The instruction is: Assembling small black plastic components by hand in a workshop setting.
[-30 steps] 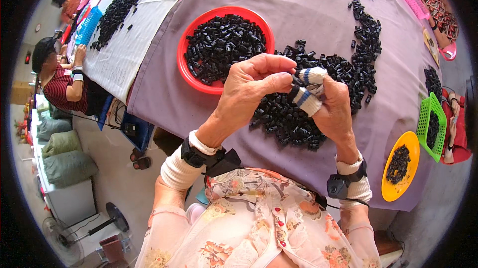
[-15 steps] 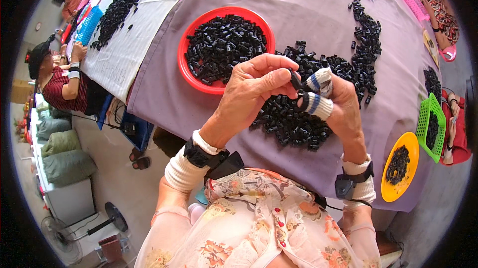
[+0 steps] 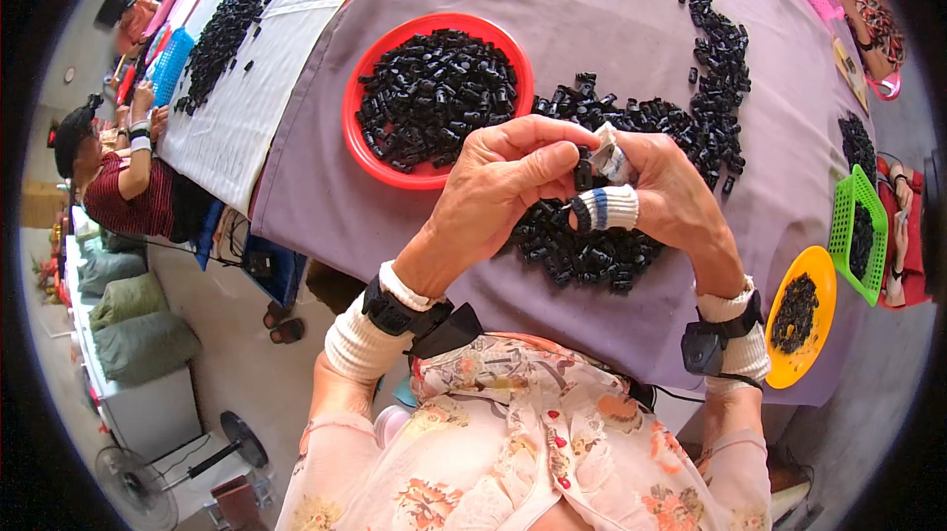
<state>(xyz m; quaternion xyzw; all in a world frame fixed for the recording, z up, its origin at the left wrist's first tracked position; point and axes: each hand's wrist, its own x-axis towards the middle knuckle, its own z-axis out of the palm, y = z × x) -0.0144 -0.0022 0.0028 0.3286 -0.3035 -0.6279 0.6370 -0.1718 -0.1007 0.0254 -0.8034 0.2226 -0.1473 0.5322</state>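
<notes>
My left hand [image 3: 498, 181] pinches a small black cylindrical plastic part [image 3: 583, 173] between thumb and forefinger. My right hand [image 3: 676, 181] is curled against the part's right side. White knitted finger covers with blue stripes [image 3: 610, 207] wrap its thumb and forefinger. Something dark shows at the right thumb tip; what it is cannot be made out. Below and behind both hands spreads a loose pile of similar black parts [image 3: 592, 250] on the mauve tablecloth [image 3: 414, 245]. Just beyond my left hand, a round red basin [image 3: 353, 117] holds many more.
A yellow plate [image 3: 809, 324] with dark scraps and a green basket [image 3: 843, 235] stand at the right edge. Black parts trail [image 3: 720, 68] toward the far right. Co-workers sit at both sides, one in a striped shirt [image 3: 123, 191]. A fan [image 3: 138, 487] stands lower left.
The black part has turned more upright in my left fingers. My right hand has shifted, its covered forefinger now closer to the part. The whole view has moved slightly.
</notes>
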